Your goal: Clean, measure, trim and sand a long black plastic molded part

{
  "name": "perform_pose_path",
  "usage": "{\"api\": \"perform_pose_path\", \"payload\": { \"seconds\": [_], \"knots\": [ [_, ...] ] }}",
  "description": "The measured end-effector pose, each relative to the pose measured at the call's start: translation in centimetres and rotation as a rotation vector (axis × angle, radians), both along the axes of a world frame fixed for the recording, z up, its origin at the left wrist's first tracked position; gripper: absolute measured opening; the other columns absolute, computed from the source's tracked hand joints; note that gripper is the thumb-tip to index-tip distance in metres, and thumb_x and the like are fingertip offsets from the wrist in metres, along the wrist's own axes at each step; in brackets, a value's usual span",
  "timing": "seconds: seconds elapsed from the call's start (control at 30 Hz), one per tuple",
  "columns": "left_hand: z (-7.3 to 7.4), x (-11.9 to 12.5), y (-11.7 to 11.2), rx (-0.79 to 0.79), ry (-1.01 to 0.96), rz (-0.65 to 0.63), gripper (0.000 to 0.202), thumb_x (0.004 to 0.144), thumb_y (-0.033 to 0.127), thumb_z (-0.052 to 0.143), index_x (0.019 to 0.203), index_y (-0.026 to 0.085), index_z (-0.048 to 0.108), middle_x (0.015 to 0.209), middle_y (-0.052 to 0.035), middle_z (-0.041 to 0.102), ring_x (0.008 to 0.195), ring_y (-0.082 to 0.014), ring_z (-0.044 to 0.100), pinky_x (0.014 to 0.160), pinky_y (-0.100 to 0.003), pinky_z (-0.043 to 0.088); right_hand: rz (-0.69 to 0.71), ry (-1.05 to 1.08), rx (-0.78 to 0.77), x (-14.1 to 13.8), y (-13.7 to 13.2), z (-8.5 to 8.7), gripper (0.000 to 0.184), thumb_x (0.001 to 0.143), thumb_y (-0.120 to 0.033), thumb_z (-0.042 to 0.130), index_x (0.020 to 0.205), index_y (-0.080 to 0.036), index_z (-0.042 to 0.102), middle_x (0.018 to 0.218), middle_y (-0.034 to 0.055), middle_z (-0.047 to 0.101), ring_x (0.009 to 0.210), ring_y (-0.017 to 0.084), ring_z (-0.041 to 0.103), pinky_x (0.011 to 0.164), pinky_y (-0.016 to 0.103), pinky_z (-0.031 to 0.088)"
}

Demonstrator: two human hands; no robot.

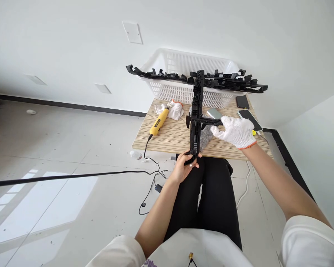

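A long black plastic part [196,111] with ribs and clips stands lengthwise in front of me, over the table. My left hand [183,165], bare, is closed around its near end. A thinner black arm [207,121] crosses the part and sticks out to the right. On that arm's right end my right hand [233,131] is closed, in a white knit glove with an orange cuff. Whether the arm is one piece with the long part I cannot tell. Behind, more black plastic parts [222,83] lie across the rim of a white basket [161,89].
A yellow power tool [159,122] with a black cord and a white glove [176,110] lie left on the wooden table [144,141]. Grey cloth [206,137] lies beneath the part. Two phones, one a black phone [242,102], lie right. Cables [153,172] trail on the floor.
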State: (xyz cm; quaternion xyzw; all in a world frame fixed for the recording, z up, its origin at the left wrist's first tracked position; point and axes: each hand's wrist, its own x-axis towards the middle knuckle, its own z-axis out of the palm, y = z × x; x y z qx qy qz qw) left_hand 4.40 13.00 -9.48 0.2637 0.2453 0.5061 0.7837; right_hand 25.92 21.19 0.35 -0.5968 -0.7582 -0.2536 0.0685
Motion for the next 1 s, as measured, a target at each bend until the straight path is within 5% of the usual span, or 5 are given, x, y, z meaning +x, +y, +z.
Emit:
{"api": "perform_pose_path", "payload": {
  "seconds": [0.27, 0.47, 1.0],
  "knots": [
    [-0.3, -0.1, 0.1, 0.016, -0.022, -0.016, 0.022, 0.078, 0.025, 0.063, 0.093, 0.009, 0.066, 0.091, -0.0078, 0.068, 0.053, -0.0036, 0.037, 0.059, -0.023, 0.051, -0.063, -0.018, -0.103, -0.5, 0.0, 0.4, 0.06, 0.091, -0.062, 0.03, 0.088, -0.015, 0.066, 0.06, 0.0081, 0.057, 0.057, 0.017, 0.044, 0.057, 0.031, 0.018],
    [-0.4, -0.1, 0.0, 0.014, -0.011, -0.012, 0.023, 0.078, 0.025, 0.063, 0.094, 0.009, 0.066, 0.093, -0.0095, 0.069, 0.053, -0.0037, 0.036, 0.059, -0.024, 0.051, 0.001, -0.035, -0.045, 0.2, 0.2, 0.1, 0.053, 0.091, -0.057, 0.034, 0.092, -0.013, 0.066, 0.065, 0.0095, 0.061, 0.058, 0.016, 0.044, 0.058, 0.032, 0.017],
    [-0.2, -0.1, 0.1, 0.002, -0.013, -0.014, 0.022, 0.077, 0.025, 0.063, 0.093, 0.01, 0.064, 0.091, -0.0085, 0.069, 0.052, -0.0036, 0.037, 0.058, -0.024, 0.05, 0.106, -0.023, 0.021, 1.2, 2.0, -0.9, 0.047, 0.085, -0.05, 0.042, 0.077, -0.013, 0.07, 0.059, 0.0082, 0.062, 0.052, 0.016, 0.044, 0.054, 0.03, 0.016]
  ]
}}
